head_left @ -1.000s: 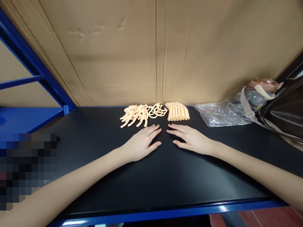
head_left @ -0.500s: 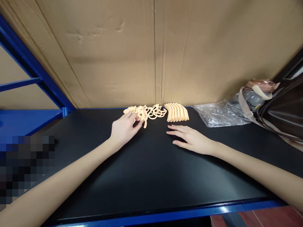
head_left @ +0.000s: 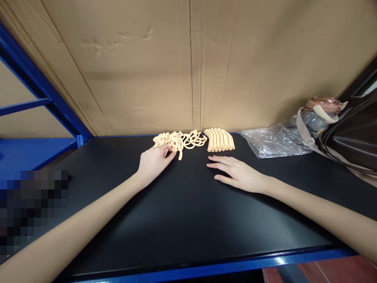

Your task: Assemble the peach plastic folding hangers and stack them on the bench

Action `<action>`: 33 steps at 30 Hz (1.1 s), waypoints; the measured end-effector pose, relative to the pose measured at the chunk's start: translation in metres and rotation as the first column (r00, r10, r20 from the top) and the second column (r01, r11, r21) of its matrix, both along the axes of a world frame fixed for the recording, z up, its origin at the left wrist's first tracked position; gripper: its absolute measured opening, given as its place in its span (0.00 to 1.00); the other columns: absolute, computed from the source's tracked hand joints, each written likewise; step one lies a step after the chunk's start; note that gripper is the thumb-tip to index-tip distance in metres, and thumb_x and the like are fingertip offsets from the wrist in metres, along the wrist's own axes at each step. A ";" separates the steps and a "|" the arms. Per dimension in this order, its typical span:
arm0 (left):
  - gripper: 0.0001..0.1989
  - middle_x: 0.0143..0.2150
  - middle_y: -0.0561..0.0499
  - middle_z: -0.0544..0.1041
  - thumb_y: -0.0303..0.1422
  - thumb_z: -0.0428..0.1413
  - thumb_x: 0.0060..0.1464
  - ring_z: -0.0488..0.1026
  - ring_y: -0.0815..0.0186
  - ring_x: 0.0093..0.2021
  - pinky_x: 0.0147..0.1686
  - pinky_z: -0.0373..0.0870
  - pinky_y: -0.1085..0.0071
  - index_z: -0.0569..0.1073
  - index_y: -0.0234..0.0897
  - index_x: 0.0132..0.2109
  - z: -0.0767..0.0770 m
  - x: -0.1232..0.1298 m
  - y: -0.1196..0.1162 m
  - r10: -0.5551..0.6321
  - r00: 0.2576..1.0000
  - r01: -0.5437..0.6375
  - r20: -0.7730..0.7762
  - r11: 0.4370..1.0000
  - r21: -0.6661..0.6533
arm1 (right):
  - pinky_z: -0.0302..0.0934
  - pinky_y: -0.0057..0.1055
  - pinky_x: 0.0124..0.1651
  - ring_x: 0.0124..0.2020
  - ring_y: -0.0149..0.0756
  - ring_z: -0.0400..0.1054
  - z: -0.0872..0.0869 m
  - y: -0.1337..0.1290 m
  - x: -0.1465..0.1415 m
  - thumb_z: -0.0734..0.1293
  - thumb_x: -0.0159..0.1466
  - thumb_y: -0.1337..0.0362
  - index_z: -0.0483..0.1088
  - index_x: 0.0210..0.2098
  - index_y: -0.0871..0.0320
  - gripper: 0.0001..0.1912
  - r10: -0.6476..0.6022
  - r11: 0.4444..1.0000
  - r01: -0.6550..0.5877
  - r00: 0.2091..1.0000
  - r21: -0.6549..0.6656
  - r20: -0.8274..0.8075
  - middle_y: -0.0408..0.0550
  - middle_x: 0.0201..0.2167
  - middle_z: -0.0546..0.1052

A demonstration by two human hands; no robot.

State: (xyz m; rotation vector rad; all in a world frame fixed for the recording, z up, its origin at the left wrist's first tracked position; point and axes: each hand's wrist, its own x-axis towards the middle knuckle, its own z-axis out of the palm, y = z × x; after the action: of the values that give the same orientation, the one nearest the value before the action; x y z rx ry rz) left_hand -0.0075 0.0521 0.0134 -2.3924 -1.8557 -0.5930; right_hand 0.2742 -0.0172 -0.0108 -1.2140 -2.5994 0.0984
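On the black tabletop [head_left: 188, 224], the left hand [head_left: 153, 163] sets thumb and index finger close together at piled curved beige strips [head_left: 180, 151]; pinching cannot be confirmed. Rightward: beige hooked pieces [head_left: 190, 147], stacked bent beige tubes [head_left: 219, 139], then the right hand [head_left: 232, 171], fingers spread, near the tubes; clear plastic bag [head_left: 271, 143]; strapped bottle [head_left: 319, 120].

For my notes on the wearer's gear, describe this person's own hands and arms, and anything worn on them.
The left hand and right hand are ungloved, with slim fingers; no rings show, though some left fingers are partly hidden. The left forearm and right forearm are slender, without sleeves, watch, bracelet, cables or markings in view.
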 end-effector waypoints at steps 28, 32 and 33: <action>0.10 0.19 0.59 0.55 0.39 0.51 0.50 0.50 0.74 0.18 0.18 0.46 0.76 0.64 0.37 0.28 0.016 0.018 -0.041 0.010 0.654 0.255 0.756 0.939 -0.233 | 0.62 0.48 0.56 0.55 0.44 0.66 -0.002 -0.001 -0.001 0.62 0.65 0.51 0.45 0.67 0.51 0.35 -0.154 0.988 0.156 0.947 -0.016 -0.281 0.50 0.54 0.71; 0.13 0.19 0.61 0.50 0.37 0.54 0.47 0.46 0.76 0.18 0.18 0.41 0.76 0.58 0.38 0.25 0.021 0.025 -0.059 0.156 0.563 0.413 0.811 0.797 -0.440 | 0.66 0.38 0.51 0.44 0.36 0.71 -0.001 -0.003 -0.001 0.65 0.64 0.55 0.60 0.58 0.53 0.24 -0.072 0.981 0.141 0.904 0.136 -0.421 0.46 0.42 0.76; 0.14 0.19 0.61 0.50 0.36 0.54 0.47 0.46 0.76 0.18 0.18 0.40 0.75 0.57 0.38 0.24 0.021 0.025 -0.061 0.158 0.567 0.427 0.808 0.783 -0.452 | 0.66 0.36 0.49 0.41 0.35 0.71 -0.001 -0.003 -0.002 0.64 0.65 0.56 0.63 0.55 0.54 0.20 -0.035 0.976 0.122 0.907 0.181 -0.420 0.46 0.39 0.76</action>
State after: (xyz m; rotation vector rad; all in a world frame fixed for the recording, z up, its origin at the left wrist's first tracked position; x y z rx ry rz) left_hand 0.0176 -0.0084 0.0345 -3.0057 -2.5012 -1.5975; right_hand 0.2723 -0.0207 -0.0113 -1.0857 -2.1322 0.0637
